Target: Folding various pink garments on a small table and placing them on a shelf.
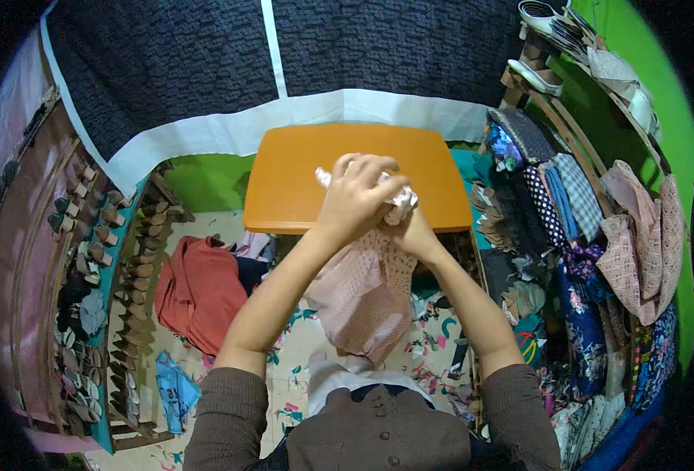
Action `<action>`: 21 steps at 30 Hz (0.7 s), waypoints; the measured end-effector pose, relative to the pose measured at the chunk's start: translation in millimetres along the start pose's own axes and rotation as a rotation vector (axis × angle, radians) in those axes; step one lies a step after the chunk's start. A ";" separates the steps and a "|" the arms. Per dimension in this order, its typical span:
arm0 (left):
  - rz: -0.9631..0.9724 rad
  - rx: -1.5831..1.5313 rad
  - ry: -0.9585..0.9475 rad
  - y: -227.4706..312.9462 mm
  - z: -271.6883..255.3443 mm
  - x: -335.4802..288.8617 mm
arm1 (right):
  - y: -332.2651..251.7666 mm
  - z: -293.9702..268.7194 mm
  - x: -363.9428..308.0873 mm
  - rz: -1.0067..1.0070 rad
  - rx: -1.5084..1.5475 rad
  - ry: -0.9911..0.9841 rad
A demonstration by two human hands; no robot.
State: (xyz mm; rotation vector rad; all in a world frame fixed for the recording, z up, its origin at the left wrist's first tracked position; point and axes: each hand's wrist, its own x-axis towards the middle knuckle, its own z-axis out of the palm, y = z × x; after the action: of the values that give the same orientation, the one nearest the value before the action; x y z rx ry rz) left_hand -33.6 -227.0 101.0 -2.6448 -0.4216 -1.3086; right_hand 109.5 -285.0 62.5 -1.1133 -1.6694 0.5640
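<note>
Over the near edge of the orange table, both my hands are close together around a crumpled whitish cloth (401,207). My left hand (360,195) lies on top with its fingers curled over the bundle, and one end of the cloth pokes out on its left side. Below and to the right, my right hand (412,234) is closed against the bundle's underside; its fingers are mostly hidden. A pink openwork knit fabric (366,294) hangs beneath my hands toward my lap. I cannot tell whether it joins the whitish bundle.
An orange table (307,149) stands ahead, before a dark curtain (174,71). Racks of shoe forms (135,282) line the left. A red cloth (198,290) and a blue bag (176,390) lie on the scrap-strewn floor. Folded fabrics (574,196) fill the right shelves.
</note>
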 end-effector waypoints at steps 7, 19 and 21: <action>-0.775 -0.209 -0.055 19.2 22.0 -127.2 | -23.9 -2.4 29.5 0.093 0.232 0.207; -1.082 -0.425 -0.367 -63.7 -80.4 -200.2 | 25.3 -88.8 37.1 0.582 -0.147 -0.685; -1.190 -0.296 -0.313 -101.2 -120.4 -230.9 | 20.1 -103.5 32.8 0.586 -0.703 -1.017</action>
State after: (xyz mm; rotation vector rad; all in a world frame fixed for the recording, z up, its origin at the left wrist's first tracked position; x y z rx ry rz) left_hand -289.7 -204.4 -8.3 -2.8457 -2.2327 -1.1536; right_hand 209.9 -261.6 102.0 -2.0801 -2.5151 1.0764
